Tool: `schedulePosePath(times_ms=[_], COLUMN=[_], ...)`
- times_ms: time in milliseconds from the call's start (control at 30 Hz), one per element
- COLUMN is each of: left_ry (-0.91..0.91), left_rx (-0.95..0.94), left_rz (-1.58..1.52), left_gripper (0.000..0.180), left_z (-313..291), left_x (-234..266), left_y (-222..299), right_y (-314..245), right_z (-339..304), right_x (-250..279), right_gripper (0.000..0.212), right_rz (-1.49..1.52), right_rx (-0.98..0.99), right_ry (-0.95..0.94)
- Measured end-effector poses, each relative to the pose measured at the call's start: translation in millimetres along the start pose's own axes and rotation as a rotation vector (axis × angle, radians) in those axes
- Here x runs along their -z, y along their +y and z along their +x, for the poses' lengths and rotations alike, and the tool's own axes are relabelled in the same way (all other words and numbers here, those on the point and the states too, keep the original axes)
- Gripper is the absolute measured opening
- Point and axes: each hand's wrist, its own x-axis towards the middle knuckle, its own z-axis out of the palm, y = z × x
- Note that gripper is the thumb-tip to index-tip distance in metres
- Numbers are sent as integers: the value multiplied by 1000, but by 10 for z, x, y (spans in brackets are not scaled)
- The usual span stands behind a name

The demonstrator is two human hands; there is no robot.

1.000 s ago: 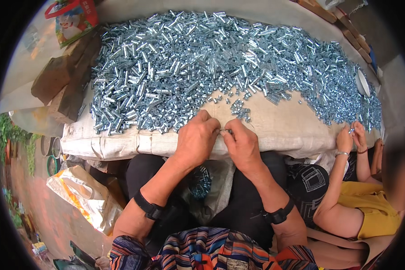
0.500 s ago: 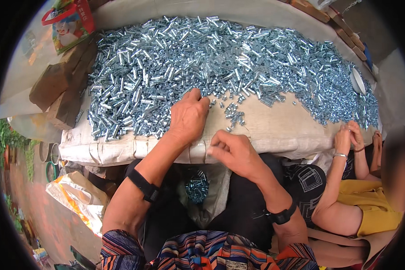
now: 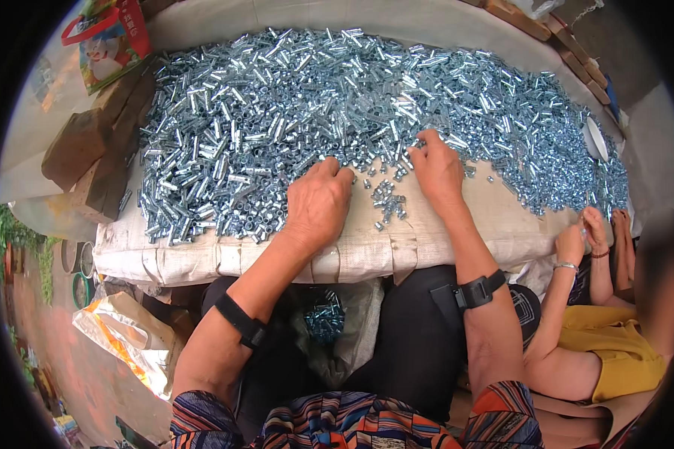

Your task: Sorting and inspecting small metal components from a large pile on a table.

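Observation:
A wide heap of shiny metal sleeves and small nuts [image 3: 277, 120] covers the cloth-topped table. At its near edge, my left hand [image 3: 320, 200] rests back upward with fingers curled down; the fingertips and anything in them are hidden. Farther right, my right hand [image 3: 438, 170] reaches to the heap's edge, forefinger stretched out and thumb apart from it, touching or just above the pieces. Between the hands lies a small loose cluster of nuts [image 3: 388, 200] on the pale cloth [image 3: 352, 247]. Below the table edge, between my knees, an open bag [image 3: 363, 329] holds metal pieces [image 3: 324, 318].
Wooden blocks [image 3: 75, 150] and a red-handled bag [image 3: 112, 45] stand at the left. A white dish [image 3: 595, 137] sits in the heap at the far right. Another person's hands [image 3: 583, 236] work at the right edge. A white-and-orange sack [image 3: 127, 337] is at lower left.
My right hand has moved forward and right from the table's near edge to the heap. My left hand stays at the heap, nearly in place. The view has shifted slightly.

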Motion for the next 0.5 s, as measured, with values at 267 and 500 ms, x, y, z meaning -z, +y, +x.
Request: schedulePosePath(times_ms=[267, 500], left_ry=[-91, -145], left_rx=[261, 448], left_rz=[-442, -1064], left_gripper=[14, 16], left_z=[-51, -163], left_x=[230, 335], left_y=[44, 94], right_y=[88, -328], right_z=[-91, -434], right_x=[-14, 378], right_gripper=[15, 8], right_rz=[316, 1019], right_rx=[-76, -339], right_ry=[-10, -100])
